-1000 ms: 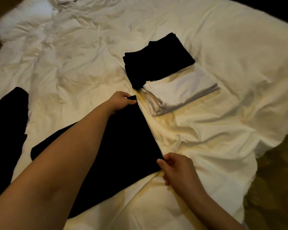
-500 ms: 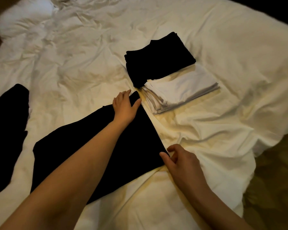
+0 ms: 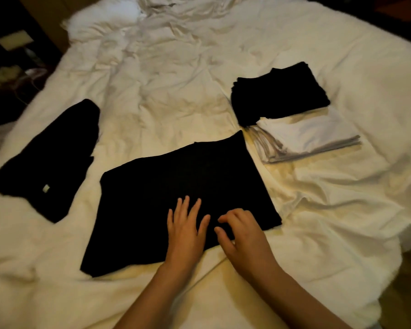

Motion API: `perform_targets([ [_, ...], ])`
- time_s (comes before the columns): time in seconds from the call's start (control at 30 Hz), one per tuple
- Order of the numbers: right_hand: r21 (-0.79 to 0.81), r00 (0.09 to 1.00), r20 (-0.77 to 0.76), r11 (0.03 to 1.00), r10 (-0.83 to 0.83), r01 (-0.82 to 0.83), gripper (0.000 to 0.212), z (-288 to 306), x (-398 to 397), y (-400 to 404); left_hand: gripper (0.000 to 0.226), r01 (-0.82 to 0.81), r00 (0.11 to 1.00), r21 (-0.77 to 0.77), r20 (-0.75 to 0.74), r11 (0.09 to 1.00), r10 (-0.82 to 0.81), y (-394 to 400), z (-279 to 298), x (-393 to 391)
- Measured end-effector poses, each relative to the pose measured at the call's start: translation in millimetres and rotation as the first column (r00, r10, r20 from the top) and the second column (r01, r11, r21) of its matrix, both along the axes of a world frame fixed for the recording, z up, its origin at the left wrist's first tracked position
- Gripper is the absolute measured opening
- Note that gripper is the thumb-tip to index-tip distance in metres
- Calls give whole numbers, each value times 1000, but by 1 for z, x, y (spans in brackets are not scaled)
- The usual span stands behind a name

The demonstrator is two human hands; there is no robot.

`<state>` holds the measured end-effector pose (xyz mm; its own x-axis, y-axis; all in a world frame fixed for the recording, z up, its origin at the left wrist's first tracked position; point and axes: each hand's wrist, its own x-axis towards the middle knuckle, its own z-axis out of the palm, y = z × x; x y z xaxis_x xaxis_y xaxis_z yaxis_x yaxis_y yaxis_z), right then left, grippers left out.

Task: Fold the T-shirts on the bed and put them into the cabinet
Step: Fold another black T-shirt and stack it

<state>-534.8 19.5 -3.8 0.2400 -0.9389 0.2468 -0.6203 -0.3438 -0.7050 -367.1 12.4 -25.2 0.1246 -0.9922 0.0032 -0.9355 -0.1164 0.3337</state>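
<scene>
A black T-shirt (image 3: 176,186) lies flat and partly folded on the white bed (image 3: 176,79), right in front of me. My left hand (image 3: 185,229) rests palm down on its near edge, fingers straight and spread. Beside it, my right hand (image 3: 240,231) touches the same edge with loosely bent fingers, holding nothing. To the right sits a stack of folded white T-shirts (image 3: 306,136), with a stack of folded black T-shirts (image 3: 278,93) just behind it. An unfolded black T-shirt (image 3: 50,157) lies crumpled at the left.
The white bedding is rumpled, with a heap of sheet at the far end (image 3: 176,10). A dark bedside area (image 3: 12,55) lies off the left side. The bed's right edge drops to a dim floor (image 3: 408,281).
Both hands let go of the shirt's right edge and came together at its near edge. The view shifted, so the shirt and stacks now sit further right.
</scene>
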Motion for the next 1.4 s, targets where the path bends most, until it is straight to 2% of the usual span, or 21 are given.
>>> perform_targets([
  [0.1, 37, 997, -56, 998, 54, -52, 30, -3, 24, -2, 93, -25, 999, -15, 28, 1000, 25, 28, 0, 32],
  [0.17, 72, 989, -100, 992, 110, -103, 28, -1, 42, -4, 93, -70, 997, -17, 33, 997, 70, 45, 1, 54],
  [0.27, 91, 968, -158, 979, 193, -180, 33, 6, 74, -12, 70, -156, 988, -62, 0, 986, 156, 66, 3, 89],
  [0.33, 102, 960, -164, 972, 225, -211, 35, 8, 94, -19, 56, -226, 974, -165, -65, 960, 218, 74, 4, 108],
  [0.43, 137, 928, -211, 949, 307, -283, 35, 10, 129, -28, 33, -371, 928, -338, -160, 865, 335, 91, 11, 138],
  [0.5, 181, 902, -233, 928, 363, -327, 35, 10, 150, -35, 16, -504, 859, -329, -280, 798, 428, 102, 13, 152],
  [0.53, 201, 893, -238, 919, 382, -340, 34, 12, 160, -40, 15, -562, 817, -300, -342, 771, 463, 107, 12, 158],
  [0.63, 226, 881, -261, 912, 395, -342, 34, 19, 194, -56, 26, -654, 731, -243, -449, 717, 515, 118, 7, 175],
  [0.73, 268, 890, -246, 910, 384, -318, 36, 30, 230, -74, 36, -689, 690, -176, -455, 703, 563, 122, 4, 194],
  [0.87, 342, 904, -222, 897, 365, -279, 46, 40, 265, -103, 16, -672, 692, -150, -476, 725, 543, 122, 0, 211],
  [1.03, 375, 934, -204, 905, 293, -202, 58, 43, 298, -140, 19, -718, 554, -124, -699, 685, 453, 121, -1, 217],
  [1.23, 318, 900, -334, 932, 282, -174, 48, 34, 327, -173, 18, -731, 405, -102, -861, 675, 308, 126, 8, 222],
  [1.33, 324, 889, -339, 925, 307, -196, 45, 35, 340, -180, 14, -695, 307, -28, -915, 719, 261, 126, 6, 225],
  [1.4, 329, 873, -359, 920, 329, -211, 39, 37, 348, -184, 10, -649, 328, 6, -900, 761, 287, 125, 0, 227],
])
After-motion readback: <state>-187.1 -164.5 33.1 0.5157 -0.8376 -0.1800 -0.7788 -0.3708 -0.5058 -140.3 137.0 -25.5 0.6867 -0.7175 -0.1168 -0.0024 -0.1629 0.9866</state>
